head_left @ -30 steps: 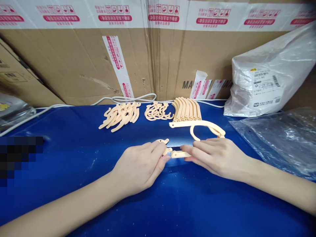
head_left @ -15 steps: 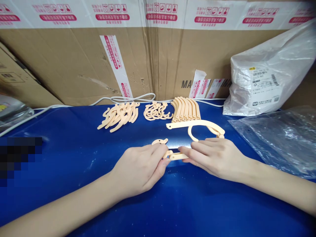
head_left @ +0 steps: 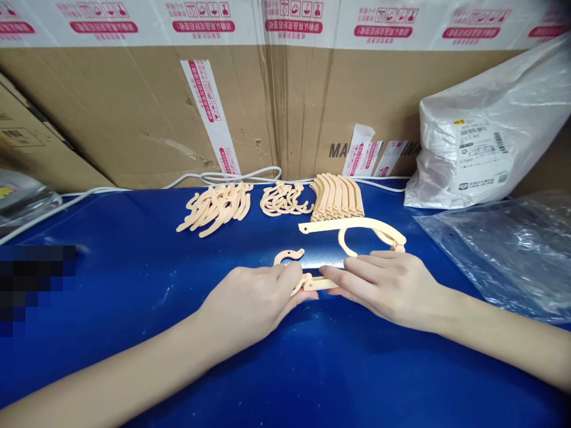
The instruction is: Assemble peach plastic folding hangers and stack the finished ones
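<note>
Cream plastic parts that look like folding-hanger pieces lie around both hands. My left hand [head_left: 259, 297] is closed, pinching a small curved hanger piece [head_left: 298, 285] mostly covered by the fingers. Its tip meets the end of a straight hanger arm [head_left: 319, 284], which my right hand [head_left: 388, 285] grips between thumb and fingers. Just beyond my left fingers a hook [head_left: 285, 255] shows; whether it is joined to the held pieces I cannot tell. Behind my right hand lies a long hanger arm [head_left: 348, 224], with a second hook [head_left: 344, 242] under it.
Along the back of the blue table [head_left: 285, 380] sit a pile of curved arms [head_left: 218, 208], a pile of hooks [head_left: 283, 199] and a stacked row of arms [head_left: 338, 196]. A white cable [head_left: 178, 180], cardboard boxes [head_left: 143, 107], a white parcel bag [head_left: 473, 148] and clear plastic [head_left: 504, 249] border them.
My left hand has shifted its grip slightly, its thumb now reaching farther right under the joint. More of the near hook shows. The right hand has barely moved.
</note>
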`<action>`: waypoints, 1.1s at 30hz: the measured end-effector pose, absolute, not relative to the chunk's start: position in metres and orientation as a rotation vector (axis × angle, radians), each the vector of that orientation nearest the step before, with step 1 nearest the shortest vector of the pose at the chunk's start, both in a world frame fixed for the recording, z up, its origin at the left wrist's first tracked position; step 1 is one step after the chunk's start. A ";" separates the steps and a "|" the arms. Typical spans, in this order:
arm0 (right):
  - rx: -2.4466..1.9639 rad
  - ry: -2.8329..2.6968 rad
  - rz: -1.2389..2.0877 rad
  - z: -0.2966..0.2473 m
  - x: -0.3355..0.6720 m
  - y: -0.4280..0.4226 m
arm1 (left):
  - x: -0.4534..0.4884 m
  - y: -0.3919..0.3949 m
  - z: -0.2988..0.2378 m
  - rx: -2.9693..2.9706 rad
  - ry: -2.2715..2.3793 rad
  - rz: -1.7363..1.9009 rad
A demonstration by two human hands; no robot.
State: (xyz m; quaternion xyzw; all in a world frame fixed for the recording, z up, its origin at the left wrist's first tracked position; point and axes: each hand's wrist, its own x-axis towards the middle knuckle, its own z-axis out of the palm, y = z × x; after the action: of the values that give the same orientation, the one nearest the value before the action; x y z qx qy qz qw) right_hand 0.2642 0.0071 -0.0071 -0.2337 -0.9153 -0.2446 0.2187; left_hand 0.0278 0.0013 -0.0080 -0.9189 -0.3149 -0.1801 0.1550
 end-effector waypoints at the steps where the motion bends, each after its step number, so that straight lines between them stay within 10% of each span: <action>1: -0.652 -2.536 -0.664 -0.007 0.264 0.007 | 0.028 0.001 -0.007 -2.606 -0.886 -0.508; 33: -0.829 -2.692 0.294 0.000 0.268 0.006 | 0.023 0.003 0.005 -2.380 -0.541 -0.448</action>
State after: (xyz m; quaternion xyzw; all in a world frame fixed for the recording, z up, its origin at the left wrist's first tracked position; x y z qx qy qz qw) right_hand 0.2676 0.0058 0.0003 -0.2893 -0.9392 0.1024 0.1539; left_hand 0.0227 0.0032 0.0054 -0.9073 -0.2062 -0.1709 0.3242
